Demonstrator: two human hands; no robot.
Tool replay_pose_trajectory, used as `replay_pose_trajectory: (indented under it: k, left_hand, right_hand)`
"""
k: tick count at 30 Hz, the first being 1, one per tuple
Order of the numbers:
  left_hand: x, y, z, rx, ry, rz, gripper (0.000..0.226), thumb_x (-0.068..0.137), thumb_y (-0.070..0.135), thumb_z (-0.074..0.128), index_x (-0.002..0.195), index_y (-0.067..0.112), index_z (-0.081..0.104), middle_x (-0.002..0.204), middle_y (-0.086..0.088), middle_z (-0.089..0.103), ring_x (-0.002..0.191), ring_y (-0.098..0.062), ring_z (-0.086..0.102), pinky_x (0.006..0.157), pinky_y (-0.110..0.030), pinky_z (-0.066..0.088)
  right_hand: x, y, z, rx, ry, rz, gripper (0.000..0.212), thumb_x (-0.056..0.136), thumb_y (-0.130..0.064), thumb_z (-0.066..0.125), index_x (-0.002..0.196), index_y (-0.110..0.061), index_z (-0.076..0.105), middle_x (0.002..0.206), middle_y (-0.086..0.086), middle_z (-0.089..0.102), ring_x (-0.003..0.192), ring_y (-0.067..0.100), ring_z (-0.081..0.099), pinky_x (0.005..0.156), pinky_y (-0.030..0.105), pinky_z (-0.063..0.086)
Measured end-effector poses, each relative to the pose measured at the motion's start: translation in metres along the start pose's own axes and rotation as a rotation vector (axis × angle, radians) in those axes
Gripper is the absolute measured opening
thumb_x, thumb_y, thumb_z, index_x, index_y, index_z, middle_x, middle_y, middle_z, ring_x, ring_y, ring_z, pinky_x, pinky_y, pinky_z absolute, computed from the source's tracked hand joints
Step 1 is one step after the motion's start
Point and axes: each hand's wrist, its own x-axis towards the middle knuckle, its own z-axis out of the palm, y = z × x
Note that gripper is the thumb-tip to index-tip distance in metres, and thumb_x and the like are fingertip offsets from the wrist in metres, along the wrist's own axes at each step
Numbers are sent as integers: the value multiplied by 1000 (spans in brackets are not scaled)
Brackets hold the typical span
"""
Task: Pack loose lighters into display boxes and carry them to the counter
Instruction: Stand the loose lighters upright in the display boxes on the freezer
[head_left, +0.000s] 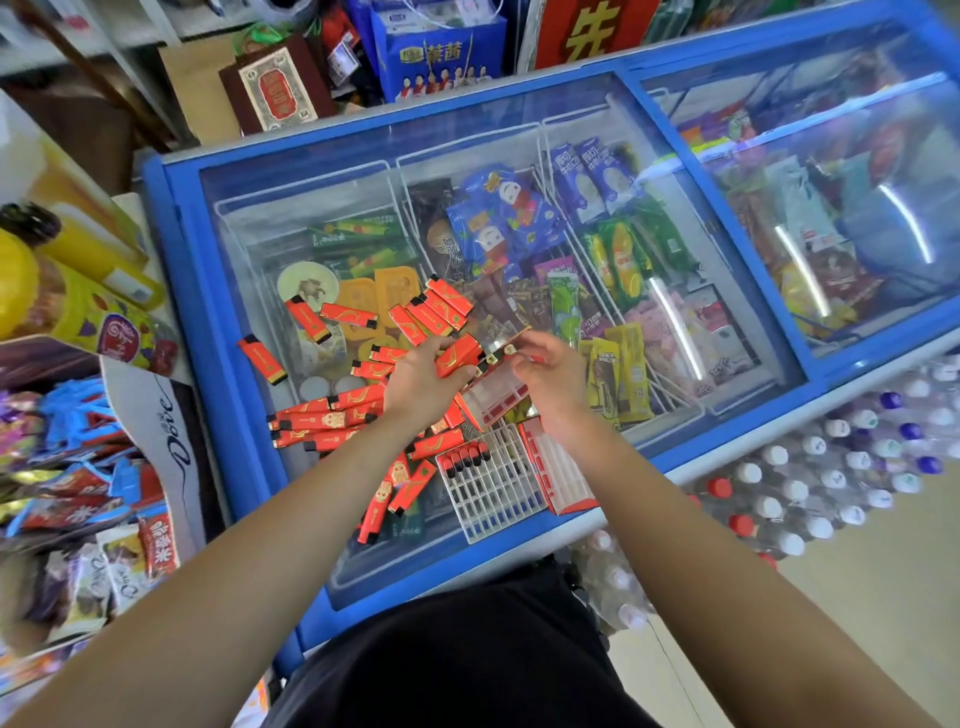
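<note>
Left hand (423, 376) grips bunch of red lighters (460, 354); right hand (550, 379) pinches top of one; display box (493, 399) just beneath both.

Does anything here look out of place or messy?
Yes: loose red lighters lie strewn at all angles over the freezer's glass lid, an odd spot above ice creams. The white grid tray holds only a few.

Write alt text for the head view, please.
A person's left hand grips red lighters while the right hand pinches a single lighter by a display box. More lie loose on a glass freezer lid, beside a white grid tray.
</note>
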Motion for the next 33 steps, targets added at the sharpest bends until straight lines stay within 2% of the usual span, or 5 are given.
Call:
replay_pose_trajectory:
  k: [5,12,18,24,33]
  left_hand:
    - [3,-3,2,-22,3,2,52,91,42,72,135,20,56,112,-6,70,52,-12,55,52,-30,46]
    - [-1,1,-1,-28,-23,-28,58,91,42,72,141,19,51,120,-4,66,66,-25,64,57,-34,50]
    - [-11,9,-9,-128,20,-83,54,91,38,73,138,18,55,102,4,63,57,-20,60,57,-41,57]
    - [-30,15,-20,-518,-76,-175,17,92,11,61,109,12,62,69,-4,58,62,-20,54,55,-33,51]
    - [-62,24,-21,-802,-284,-214,17,99,6,59,112,13,68,95,-5,77,89,-20,74,77,-33,61]
  right_hand:
    - [-10,1,3,483,-69,173,40,87,17,61,120,-7,64,112,9,70,101,21,70,80,29,59]
    - [-8,3,-5,251,-217,250,56,88,14,62,138,-11,54,139,6,56,102,5,62,82,24,57]
    - [-16,-12,-10,36,-103,64,48,85,9,62,121,-23,63,113,-11,63,112,11,59,99,34,51]
    - [-48,-25,-13,113,-183,-17,29,84,-5,74,111,-16,70,104,4,73,88,25,70,81,40,61]
    - [-70,-19,0,320,-315,84,11,92,-4,69,102,-3,63,86,11,67,74,21,68,71,33,58]
